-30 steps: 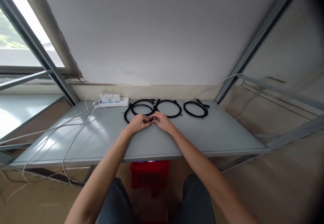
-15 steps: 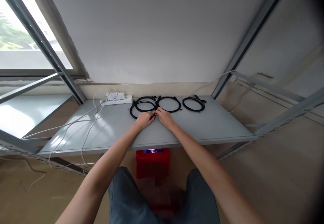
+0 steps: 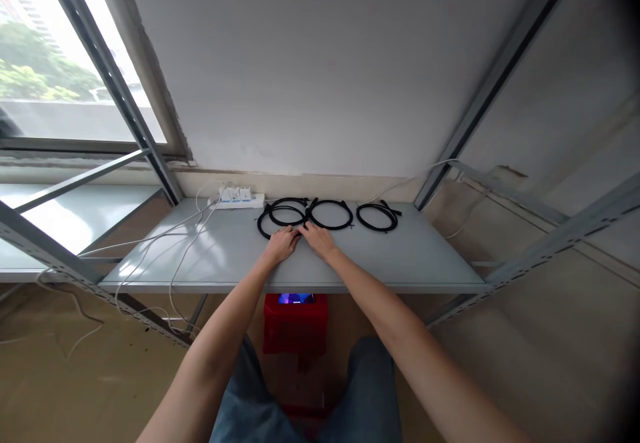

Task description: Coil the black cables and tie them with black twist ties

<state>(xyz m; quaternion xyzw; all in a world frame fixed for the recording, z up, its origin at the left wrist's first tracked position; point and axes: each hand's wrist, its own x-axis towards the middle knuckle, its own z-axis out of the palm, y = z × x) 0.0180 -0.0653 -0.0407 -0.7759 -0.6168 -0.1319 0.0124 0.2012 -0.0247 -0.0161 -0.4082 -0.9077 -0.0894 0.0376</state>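
Black cables lie coiled in rings on a grey metal shelf (image 3: 400,256). My left hand (image 3: 283,243) rests at the near edge of the leftmost cable coil (image 3: 260,228), fingers bent round its cable. Close beside it, my right hand (image 3: 319,239) has its fingertips pinched together at the same spot, near that coil's right side. What lies between the fingertips is mostly hidden. Another black coil (image 3: 287,199) overlaps the leftmost one from behind. A middle coil (image 3: 351,216) sits just beyond my right hand, and a separate coil (image 3: 377,230) lies to the right.
At the back left stands a white power strip (image 3: 255,201) with plugs and white cords (image 3: 183,263) that trail over the shelf's front edge. Metal uprights (image 3: 450,149) frame both sides. Below the shelf is a red stool (image 3: 295,329) with a lit screen (image 3: 297,298) on it.
The camera view has shifted slightly, showing more of the window side. Both hands stay together at the leftmost coil, with only small finger movement.
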